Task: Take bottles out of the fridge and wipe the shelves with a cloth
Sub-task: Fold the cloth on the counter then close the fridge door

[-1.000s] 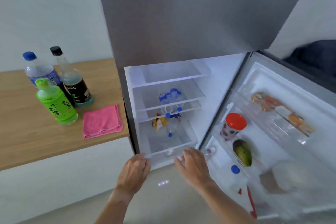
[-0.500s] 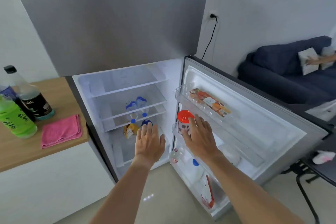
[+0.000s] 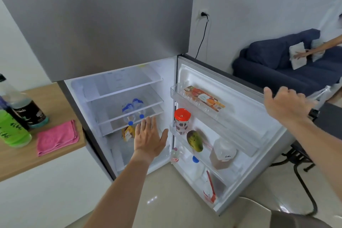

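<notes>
The fridge (image 3: pixel 103 29) stands with its lower door (image 3: pixel 248 113) swung wide to the right. Two clear bottles with blue caps (image 3: pixel 133 109) lie on a glass shelf (image 3: pixel 148 102) inside. My left hand (image 3: pixel 148 139) reaches flat toward the compartment just below that shelf, fingers spread, holding nothing. My right hand (image 3: pixel 285 103) hovers at the door's outer top edge, open and empty. A pink cloth (image 3: pixel 57 137) lies folded on the wooden counter (image 3: pixel 46 98) to the left, beside a green bottle (image 3: pixel 11 129) and a dark-labelled bottle (image 3: pixel 26 111).
The door racks hold a red-lidded cup (image 3: pixel 182 120), a mango (image 3: pixel 195 140), a clear jug (image 3: pixel 223 152), a food packet (image 3: pixel 205 99) and small bottles (image 3: pixel 174 154). A yellow packet (image 3: pixel 127 132) lies inside. At the right are a blue sofa (image 3: pixel 277 65), another person's arm and a chair frame (image 3: pixel 303 172).
My view has risen and swung right. My right hand moved from the door rack by the red-lidded cup out to the door's outer edge. My left hand stays near the lower shelves.
</notes>
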Demonstrator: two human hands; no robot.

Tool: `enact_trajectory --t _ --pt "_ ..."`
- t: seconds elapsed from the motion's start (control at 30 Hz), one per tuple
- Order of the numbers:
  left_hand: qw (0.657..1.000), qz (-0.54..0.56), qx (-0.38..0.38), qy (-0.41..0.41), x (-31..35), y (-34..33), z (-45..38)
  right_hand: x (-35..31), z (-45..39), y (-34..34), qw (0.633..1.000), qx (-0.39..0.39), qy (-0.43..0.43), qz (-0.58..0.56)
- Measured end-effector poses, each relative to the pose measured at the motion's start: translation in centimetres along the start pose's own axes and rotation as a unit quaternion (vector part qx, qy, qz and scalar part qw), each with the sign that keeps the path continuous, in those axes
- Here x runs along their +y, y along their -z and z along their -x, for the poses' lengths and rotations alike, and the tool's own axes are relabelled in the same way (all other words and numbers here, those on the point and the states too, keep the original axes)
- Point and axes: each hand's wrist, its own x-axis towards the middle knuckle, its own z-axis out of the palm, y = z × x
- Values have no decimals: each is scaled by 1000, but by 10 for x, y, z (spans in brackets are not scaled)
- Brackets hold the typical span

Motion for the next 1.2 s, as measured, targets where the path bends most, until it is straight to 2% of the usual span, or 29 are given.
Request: enact_trajectory --t 0.07,0.27,0.37,0.53,0.57,0.7,0.77,0.93,1.07,1.2 --pt "1000 -3 -6 1 -14 -4 8 15 9 1 999 -29 -12 8" --pt "999 3 -38 30 -60 -13 42 9 40 7 999 0 24 45" --pt "997 14 -56 52 -80 -20 61 -4 65 5 994 54 66 71" --pt "991 27 -102 82 -107 -36 100 -29 119 10 980 141 131 50" --pt "989 30 -111 91 -112 -40 107 -38 133 14 976 155 145 42" --pt "986 49 -124 97 -133 -49 126 -74 178 27 980 132 148 4" --pt "986 55 -122 96 -145 -50 132 -95 204 29 979 132 152 24" --pt "986 59 -121 100 -185 -43 141 -154 258 21 988 52 145 0" --pt "986 58 -101 119 -233 -39 147 -207 295 8 974 96 180 -97" --pt "985 60 -84 140 -273 -27 142 -267 324 -4 953 137 242 -123"
